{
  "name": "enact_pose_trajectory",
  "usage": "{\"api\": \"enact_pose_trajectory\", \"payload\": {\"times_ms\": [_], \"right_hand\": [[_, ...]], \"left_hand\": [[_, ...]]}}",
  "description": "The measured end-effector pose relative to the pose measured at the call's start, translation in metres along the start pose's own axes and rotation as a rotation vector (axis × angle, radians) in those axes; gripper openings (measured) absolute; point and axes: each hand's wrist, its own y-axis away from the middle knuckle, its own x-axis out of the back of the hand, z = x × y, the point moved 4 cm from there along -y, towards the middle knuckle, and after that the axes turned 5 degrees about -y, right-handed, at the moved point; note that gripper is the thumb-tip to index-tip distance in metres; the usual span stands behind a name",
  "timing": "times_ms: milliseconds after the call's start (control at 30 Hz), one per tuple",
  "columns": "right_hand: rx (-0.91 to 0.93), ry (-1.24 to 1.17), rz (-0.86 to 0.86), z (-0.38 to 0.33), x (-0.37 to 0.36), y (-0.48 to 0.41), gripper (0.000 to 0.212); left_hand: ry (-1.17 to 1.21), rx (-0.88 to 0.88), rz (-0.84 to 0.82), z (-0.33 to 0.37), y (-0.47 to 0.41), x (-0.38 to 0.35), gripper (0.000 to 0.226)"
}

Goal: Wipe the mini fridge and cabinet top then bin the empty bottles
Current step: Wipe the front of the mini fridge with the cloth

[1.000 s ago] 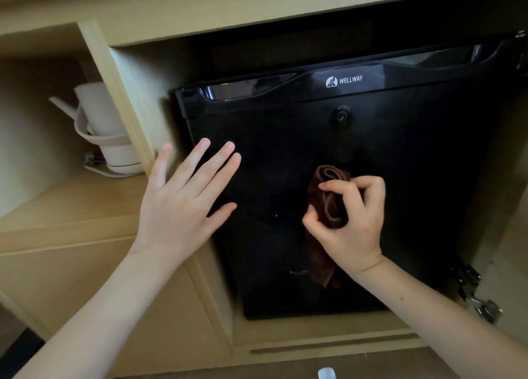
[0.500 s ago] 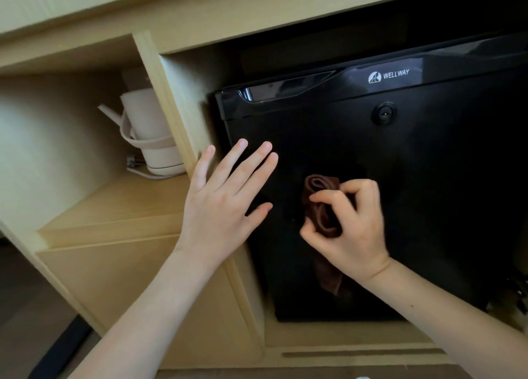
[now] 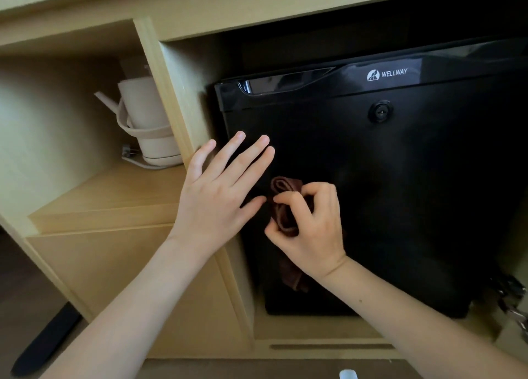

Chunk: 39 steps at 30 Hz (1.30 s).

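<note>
Right hand gripping brown cloth, slid left across mini fridge, now beside open-fingered left hand

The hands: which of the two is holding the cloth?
The right hand: its fingers pinch the brown cloth against the fridge door. The left hand is spread flat and holds nothing.

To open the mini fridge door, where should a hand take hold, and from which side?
The glossy recessed grip along the door's top edge, near its left corner. Come from the front, fingers hooked into the recess; the rest of the mini fridge door is flat, with only a keyhole. The open left hand is nearest; the right hand grips the cloth.
</note>
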Motion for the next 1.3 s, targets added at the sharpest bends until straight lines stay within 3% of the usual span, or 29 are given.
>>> {"api": "enact_pose_trajectory", "payload": {"times_ms": [167,333,600,833,900,1100,1300], "right_hand": [[0.012,0.038,0.026,0.027,0.028,0.012,0.03],[0.007,0.075,0.056,0.013,0.008,0.004,0.028],[0.287,0.071,-0.281,0.008,-0.007,0.048,0.032],[0.031,0.0,0.025,0.022,0.018,0.008,0.027],[-0.003,0.016,0.036,0.022,0.016,0.011,0.029],[0.083,0.032,-0.143,0.028,0.021,0.033,0.033],[-0.033,0.003,0.125,0.034,0.041,-0.008,0.032]], "left_hand": [[0.021,-0.001,0.014,0.001,0.0,0.001,0.073],[0.02,-0.009,0.007,0.001,0.0,0.003,0.072],[0.018,-0.008,0.001,0.0,0.0,0.002,0.068],[0.024,-0.009,0.01,0.0,0.002,0.0,0.068],[0.023,-0.014,0.01,0.0,0.001,-0.001,0.068],[0.024,-0.01,0.023,0.0,0.001,0.0,0.067],[0.018,-0.007,0.012,0.0,0.001,-0.001,0.067]]}}
